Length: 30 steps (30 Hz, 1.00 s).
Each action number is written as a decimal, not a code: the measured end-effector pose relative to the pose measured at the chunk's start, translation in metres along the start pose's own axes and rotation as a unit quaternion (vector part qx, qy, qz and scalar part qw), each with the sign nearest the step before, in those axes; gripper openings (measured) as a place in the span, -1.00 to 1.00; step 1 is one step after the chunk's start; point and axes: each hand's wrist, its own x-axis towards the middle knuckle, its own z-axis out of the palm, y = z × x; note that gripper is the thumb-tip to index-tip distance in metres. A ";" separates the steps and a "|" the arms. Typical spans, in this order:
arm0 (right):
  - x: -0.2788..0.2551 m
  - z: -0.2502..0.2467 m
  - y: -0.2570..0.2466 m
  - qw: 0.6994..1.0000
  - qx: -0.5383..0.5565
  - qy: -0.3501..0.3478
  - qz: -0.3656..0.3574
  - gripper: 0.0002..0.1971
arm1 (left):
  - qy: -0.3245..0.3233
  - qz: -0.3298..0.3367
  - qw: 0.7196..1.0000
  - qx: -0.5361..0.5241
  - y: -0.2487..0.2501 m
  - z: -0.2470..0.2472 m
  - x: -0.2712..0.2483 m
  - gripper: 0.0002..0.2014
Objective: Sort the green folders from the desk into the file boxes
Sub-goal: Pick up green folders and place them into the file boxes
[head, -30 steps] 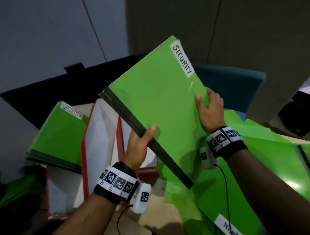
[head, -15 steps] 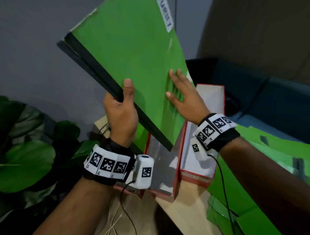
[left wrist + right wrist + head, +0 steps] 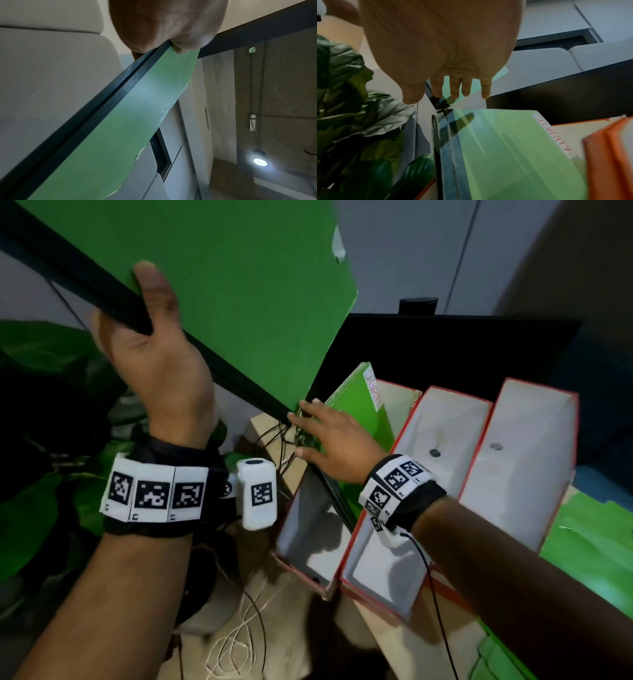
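Head view: left hand (image 3: 150,350) grips raised green folder (image 3: 239,285).

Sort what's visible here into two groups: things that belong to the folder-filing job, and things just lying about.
Part of the job:
- raised green folder, gripped by the left hand
- right hand, fingers straight, over the SECURITY folder standing in the leftmost box
- three red file boxes
- green folders on the desk

Lying about:
- leafy plant
- loose cords
- dark monitor
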 end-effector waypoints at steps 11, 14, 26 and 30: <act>-0.005 0.014 0.012 0.999 -0.015 0.030 -0.016 -0.58 | -0.131 -0.002 0.991 0.018 -0.041 -0.010 -0.005 -0.61; -0.013 0.010 0.017 0.999 -0.006 0.040 -0.012 -0.57 | -0.134 -0.037 0.990 0.013 -0.050 -0.008 -0.016 -0.68; -0.038 0.006 0.028 0.998 -0.005 0.068 -0.016 -0.61 | -0.229 -0.270 0.933 0.065 -0.136 0.001 -0.091 -0.81; -0.040 0.008 0.029 0.995 0.001 0.096 -0.019 -0.63 | -0.262 -0.301 0.916 0.049 -0.159 -0.002 -0.105 -0.56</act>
